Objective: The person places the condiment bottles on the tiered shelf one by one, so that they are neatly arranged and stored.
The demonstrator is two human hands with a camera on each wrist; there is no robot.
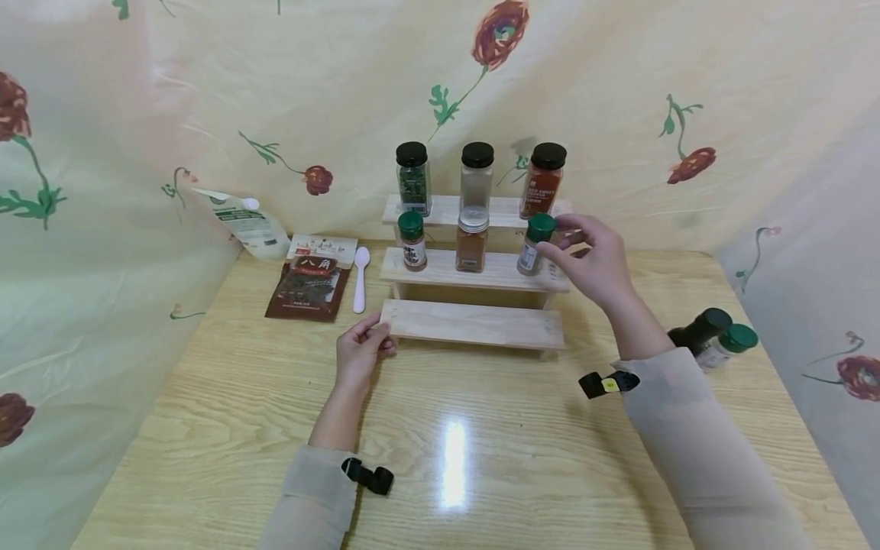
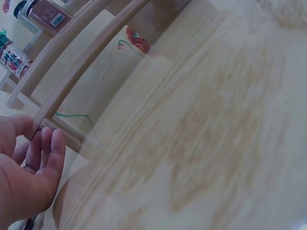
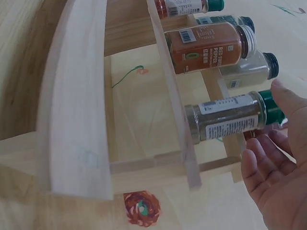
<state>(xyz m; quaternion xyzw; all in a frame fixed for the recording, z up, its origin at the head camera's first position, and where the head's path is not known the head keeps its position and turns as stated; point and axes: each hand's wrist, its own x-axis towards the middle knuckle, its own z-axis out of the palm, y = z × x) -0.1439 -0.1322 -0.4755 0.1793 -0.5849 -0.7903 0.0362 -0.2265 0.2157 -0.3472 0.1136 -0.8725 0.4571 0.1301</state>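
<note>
My right hand [image 1: 593, 256] is at a small spice jar with a green cap [image 1: 532, 248], upright at the right end of the rack's middle step. Thumb and forefinger are at its cap [image 3: 272, 108] in the right wrist view; the other fingers curl loosely beside it. My left hand [image 1: 360, 347] pinches the left end of the wooden step rack's lowest board [image 1: 474, 322], thumb above and fingers below. The middle step also bears a green-capped jar [image 1: 413, 243] and a silver-lidded jar [image 1: 471, 243] of reddish powder.
On the top step stand black-capped jars of green flakes [image 1: 414, 183], pale contents [image 1: 477, 179] and red powder [image 1: 541, 185]. Left lie a brown packet [image 1: 311, 279], a white spoon [image 1: 360, 279] and a white pouch [image 1: 254, 228]. Two bottles [image 1: 718, 340] are beyond my right sleeve.
</note>
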